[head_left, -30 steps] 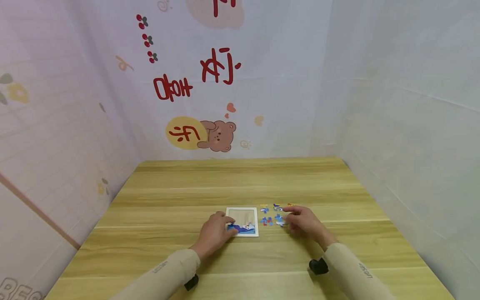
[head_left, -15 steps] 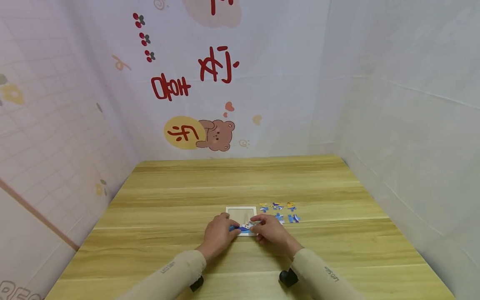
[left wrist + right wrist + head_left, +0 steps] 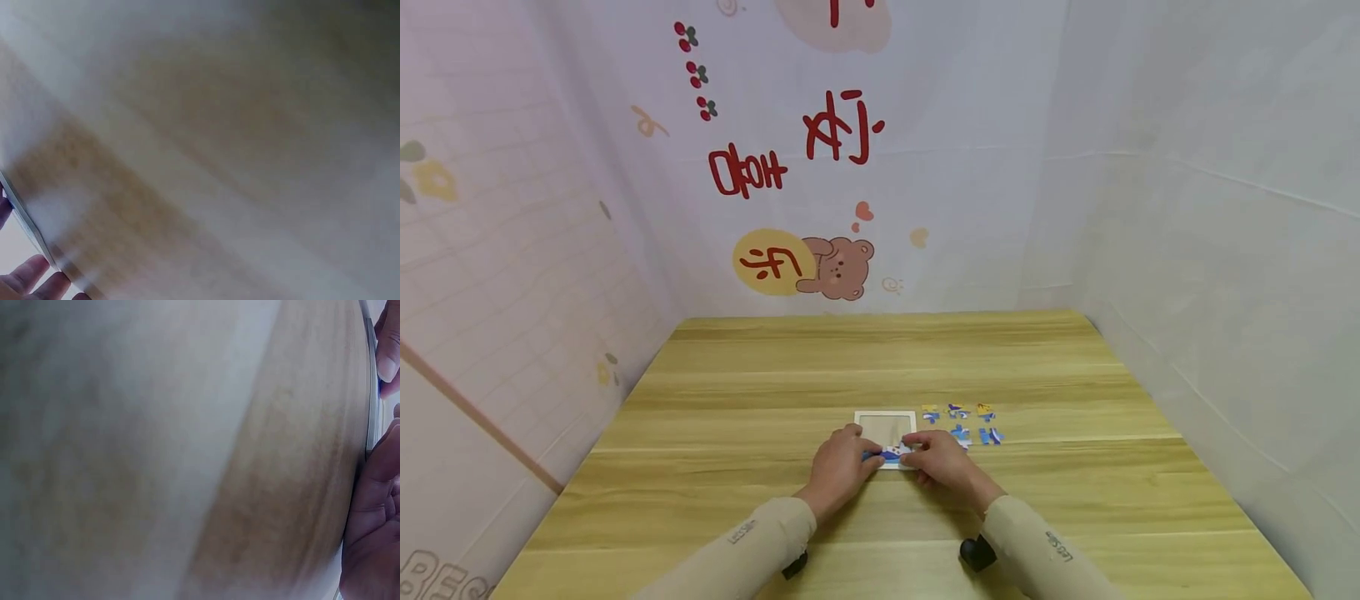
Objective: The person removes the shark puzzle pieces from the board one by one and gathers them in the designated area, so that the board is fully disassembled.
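Observation:
A small white-rimmed puzzle tray (image 3: 885, 413) lies flat on the wooden table in the head view. Blue, purple and white jigsaw pieces (image 3: 891, 456) fill part of its near side; the far part shows bare backing. My left hand (image 3: 838, 465) holds the tray at its left side, thumb and index finger over the near pieces. At the tray's right side, my right hand (image 3: 947, 461) pinches a small whitish-blue puzzle piece (image 3: 906, 447) between thumb and index finger, low over the tray. That piece is mostly hidden by the fingers. Both wrist views catch only fingers at the tray's edge.
Several loose puzzle pieces (image 3: 957, 411) lie in two rows right of the tray, close behind the right hand. The wooden table (image 3: 775, 358) meets a printed cloth backdrop (image 3: 970, 208) at the back and both sides.
My right hand has moved left from the loose pieces to the tray's right side, now with a piece in its fingers. The left hand stays at the tray, its fingers slightly further right.

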`<state>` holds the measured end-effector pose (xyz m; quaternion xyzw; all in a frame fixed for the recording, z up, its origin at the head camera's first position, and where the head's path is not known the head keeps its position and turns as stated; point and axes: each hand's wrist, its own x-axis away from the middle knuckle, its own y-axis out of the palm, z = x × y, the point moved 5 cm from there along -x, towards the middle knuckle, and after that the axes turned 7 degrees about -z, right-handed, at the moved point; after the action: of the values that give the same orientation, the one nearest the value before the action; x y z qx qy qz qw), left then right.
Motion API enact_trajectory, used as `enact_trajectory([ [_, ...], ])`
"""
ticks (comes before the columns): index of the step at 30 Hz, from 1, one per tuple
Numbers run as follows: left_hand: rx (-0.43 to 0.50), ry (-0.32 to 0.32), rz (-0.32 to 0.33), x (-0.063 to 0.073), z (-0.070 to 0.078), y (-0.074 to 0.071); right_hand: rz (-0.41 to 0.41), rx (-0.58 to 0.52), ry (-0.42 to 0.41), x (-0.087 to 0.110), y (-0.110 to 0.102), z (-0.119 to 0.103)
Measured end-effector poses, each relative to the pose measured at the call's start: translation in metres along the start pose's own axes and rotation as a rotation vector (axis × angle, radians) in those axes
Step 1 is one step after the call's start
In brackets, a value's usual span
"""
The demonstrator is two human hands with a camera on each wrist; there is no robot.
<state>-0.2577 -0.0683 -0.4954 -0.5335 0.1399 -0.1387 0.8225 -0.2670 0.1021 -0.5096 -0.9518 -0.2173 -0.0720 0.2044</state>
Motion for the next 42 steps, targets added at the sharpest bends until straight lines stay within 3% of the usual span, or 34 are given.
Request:
enact_trajectory([
  [11,0.003,-0.002,-0.014,-0.0008,0.0012,0.0011,-0.026,-0.075,-0.025,-0.0005,-0.0032,0.0025],
  [33,-0.003,-0.002,0.000,-0.0011,-0.0002,0.0020,0.041,0.029,-0.003,-0.0016,-0.0027,-0.0031],
  [42,-0.010,0.006,0.010,-0.0008,-0.0003,0.0017,0.058,-0.020,-0.006,-0.0035,-0.0031,-0.0013],
])
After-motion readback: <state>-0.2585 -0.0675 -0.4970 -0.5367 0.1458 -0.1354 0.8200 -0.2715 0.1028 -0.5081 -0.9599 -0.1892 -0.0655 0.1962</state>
